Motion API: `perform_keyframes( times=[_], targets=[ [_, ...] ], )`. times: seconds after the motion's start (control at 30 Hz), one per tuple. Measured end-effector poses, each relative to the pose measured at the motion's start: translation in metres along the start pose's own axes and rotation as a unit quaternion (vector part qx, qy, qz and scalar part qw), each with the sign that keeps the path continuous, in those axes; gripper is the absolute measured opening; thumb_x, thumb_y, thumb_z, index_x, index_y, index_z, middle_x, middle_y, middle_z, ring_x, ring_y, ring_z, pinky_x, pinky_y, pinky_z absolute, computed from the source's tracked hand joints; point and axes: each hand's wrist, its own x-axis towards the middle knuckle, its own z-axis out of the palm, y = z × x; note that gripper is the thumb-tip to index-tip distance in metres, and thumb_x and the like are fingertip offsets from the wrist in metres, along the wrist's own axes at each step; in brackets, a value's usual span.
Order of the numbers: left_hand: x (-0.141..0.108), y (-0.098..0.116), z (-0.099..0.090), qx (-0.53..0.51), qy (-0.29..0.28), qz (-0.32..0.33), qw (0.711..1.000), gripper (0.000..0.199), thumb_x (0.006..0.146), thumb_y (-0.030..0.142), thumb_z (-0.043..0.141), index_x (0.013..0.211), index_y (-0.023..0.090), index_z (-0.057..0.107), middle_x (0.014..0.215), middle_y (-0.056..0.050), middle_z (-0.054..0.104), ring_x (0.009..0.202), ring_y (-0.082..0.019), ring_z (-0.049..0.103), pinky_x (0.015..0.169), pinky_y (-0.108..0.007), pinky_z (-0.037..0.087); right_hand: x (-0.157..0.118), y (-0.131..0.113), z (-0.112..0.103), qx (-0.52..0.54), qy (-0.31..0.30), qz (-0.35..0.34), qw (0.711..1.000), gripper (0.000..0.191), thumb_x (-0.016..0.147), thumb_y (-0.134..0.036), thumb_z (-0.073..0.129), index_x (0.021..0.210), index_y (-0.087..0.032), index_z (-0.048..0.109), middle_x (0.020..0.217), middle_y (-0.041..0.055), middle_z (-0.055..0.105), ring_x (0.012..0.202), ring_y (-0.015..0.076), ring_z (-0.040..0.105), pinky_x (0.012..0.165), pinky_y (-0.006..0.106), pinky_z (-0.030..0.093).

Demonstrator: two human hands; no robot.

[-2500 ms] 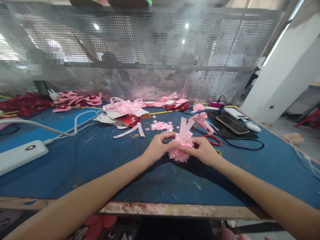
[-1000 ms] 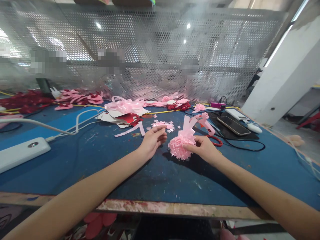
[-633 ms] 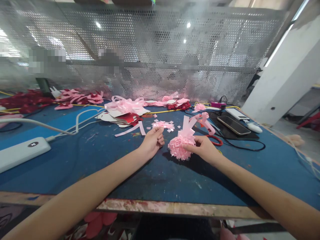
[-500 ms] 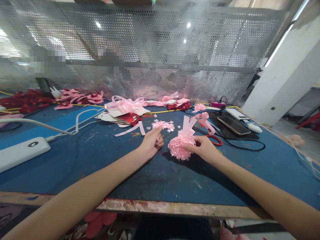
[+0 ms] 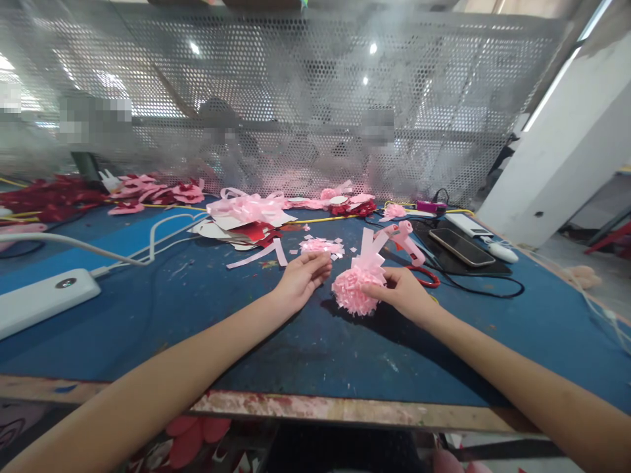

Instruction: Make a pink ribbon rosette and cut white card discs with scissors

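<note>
My right hand [image 5: 407, 292] holds a pink ruffled ribbon flower [image 5: 359, 290] from its right side, thumb across the front. Two or so pale pink ribbon tails [image 5: 369, 248] stand up from the flower's top. Left of the flower, my left hand [image 5: 304, 279] has its thumb and fingertips drawn together, pointing right, apart from the flower. Whatever lies between those fingertips is too small to make out. Just beyond that hand is a small heap of cut pink ribbon pieces [image 5: 318, 245].
A pink glue gun [image 5: 407, 243] lies behind the flower, near a phone [image 5: 461, 247] and black cables. Card pieces [image 5: 236, 233] topped with pink ribbon [image 5: 249, 209] sit at the back. A white power strip [image 5: 46, 299] is at left. Perforated metal screen [image 5: 296, 98] borders the blue table [image 5: 296, 355].
My left hand has shifted slightly right, toward the flower, and its curled fingers have extended. My right hand and the flower have stayed in place.
</note>
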Motion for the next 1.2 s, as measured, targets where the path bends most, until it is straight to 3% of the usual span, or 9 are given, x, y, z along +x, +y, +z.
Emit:
perform_keyframes(
  times=[0.2, 0.47, 0.67, 0.73, 0.8, 0.9, 0.97, 1.03, 1.2],
  targets=[
    [0.001, -0.001, 0.001, 0.000, 0.004, 0.009, 1.000, 0.007, 0.072, 0.008, 0.067, 0.075, 0.011, 0.062, 0.069, -0.004, 0.066, 0.064, -0.009, 0.062, 0.067, -0.020, 0.051, 0.000, 0.000, 0.000, 0.002, 0.000, 0.000, 1.000, 0.033, 0.070, -0.046, 0.065, 0.064, -0.015, 0.055, 0.061, -0.0026, 0.046, 0.056, 0.0095, 0.038, 0.053, 0.023, 0.029],
    [0.002, 0.001, 0.002, -0.016, 0.041, 0.024, 0.999, 0.008, 0.069, 0.003, 0.061, 0.069, 0.011, 0.060, 0.061, -0.004, 0.062, 0.057, -0.010, 0.059, 0.060, -0.021, 0.049, 0.000, 0.002, -0.001, -0.005, -0.004, 0.008, 1.000, 0.032, 0.070, -0.046, 0.065, 0.065, -0.016, 0.056, 0.060, -0.0020, 0.048, 0.055, 0.0106, 0.041, 0.053, 0.024, 0.031],
    [0.020, 0.024, -0.007, -0.024, 0.100, 0.095, 0.990, 0.007, 0.070, 0.007, 0.053, 0.068, 0.013, 0.057, 0.056, 0.000, 0.056, 0.052, -0.007, 0.054, 0.057, -0.018, 0.047, 0.004, 0.009, -0.006, -0.025, -0.079, 0.027, 0.996, 0.029, 0.074, -0.044, 0.062, 0.078, -0.015, 0.057, 0.066, -0.0002, 0.056, 0.059, 0.0127, 0.050, 0.053, 0.024, 0.037],
    [0.028, 0.038, -0.014, -0.008, 0.125, 0.134, 0.983, 0.008, 0.071, 0.008, 0.051, 0.068, 0.014, 0.055, 0.057, 0.001, 0.055, 0.053, -0.005, 0.053, 0.061, -0.017, 0.047, 0.006, 0.010, -0.011, -0.072, -0.043, 0.016, 0.996, 0.032, 0.076, -0.045, 0.059, 0.088, -0.015, 0.057, 0.070, 0.0011, 0.058, 0.060, 0.0139, 0.052, 0.054, 0.025, 0.040],
    [0.038, 0.053, -0.024, 0.026, 0.151, 0.172, 0.973, 0.009, 0.073, 0.009, 0.048, 0.067, 0.015, 0.052, 0.061, 0.001, 0.055, 0.056, -0.004, 0.054, 0.066, -0.016, 0.048, 0.007, 0.009, -0.018, -0.155, 0.034, -0.028, 0.987, 0.037, 0.077, -0.046, 0.059, 0.099, -0.016, 0.056, 0.081, 0.0049, 0.062, 0.067, 0.0162, 0.056, 0.061, 0.029, 0.044],
    [0.049, 0.074, -0.043, 0.119, 0.179, 0.221, 0.951, 0.011, 0.075, 0.012, 0.045, 0.069, 0.016, 0.054, 0.070, -0.001, 0.059, 0.064, -0.005, 0.056, 0.072, -0.018, 0.048, 0.008, 0.007, -0.034, -0.280, 0.163, -0.136, 0.936, 0.037, 0.078, -0.042, 0.060, 0.106, -0.018, 0.055, 0.096, 0.0085, 0.060, 0.080, 0.0200, 0.056, 0.071, 0.034, 0.046],
    [0.053, 0.085, -0.057, 0.214, 0.182, 0.234, 0.931, 0.008, 0.071, 0.015, 0.051, 0.069, 0.016, 0.058, 0.072, -0.003, 0.061, 0.067, -0.009, 0.058, 0.072, -0.022, 0.048, 0.009, 0.006, -0.044, -0.315, 0.226, -0.186, 0.903, 0.031, 0.079, -0.037, 0.059, 0.103, -0.019, 0.055, 0.094, 0.0075, 0.058, 0.081, 0.0202, 0.055, 0.073, 0.034, 0.046],
    [0.056, 0.092, -0.071, 0.327, 0.178, 0.231, 0.899, 0.001, 0.063, 0.016, 0.060, 0.064, 0.016, 0.061, 0.067, -0.004, 0.061, 0.070, -0.016, 0.059, 0.072, -0.028, 0.047, 0.011, 0.008, -0.055, -0.333, 0.269, -0.206, 0.880, 0.026, 0.079, -0.035, 0.058, 0.100, -0.019, 0.055, 0.091, 0.0068, 0.057, 0.079, 0.0198, 0.055, 0.073, 0.034, 0.046],
    [0.065, 0.089, -0.093, 0.547, 0.165, 0.218, 0.791, 0.013, 0.052, 0.026, 0.073, 0.049, 0.018, 0.063, 0.064, -0.007, 0.063, 0.087, -0.030, 0.059, 0.079, -0.036, 0.041, 0.019, 0.021, -0.077, -0.357, 0.343, -0.188, 0.848, 0.024, 0.076, -0.036, 0.058, 0.093, -0.019, 0.057, 0.090, 0.0073, 0.054, 0.080, 0.0206, 0.053, 0.075, 0.036, 0.046]
  ],
)
